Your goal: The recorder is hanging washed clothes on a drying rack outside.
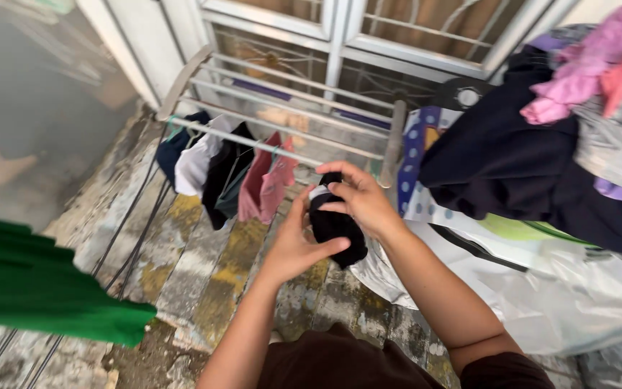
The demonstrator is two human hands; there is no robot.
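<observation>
Both hands grip one black sock (336, 227): left hand (293, 248) below, right hand (360, 198) at the cuff. It looks soft, light, limp; the cuff gives the best hold.

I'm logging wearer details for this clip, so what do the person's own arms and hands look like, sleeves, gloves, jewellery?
Both arms are bare from the hands to above the elbows. The left hand and right hand wear no gloves, and no rings, watch or bracelets show. Dark brown short sleeves of a top of the same colour appear at the bottom edge.
</observation>
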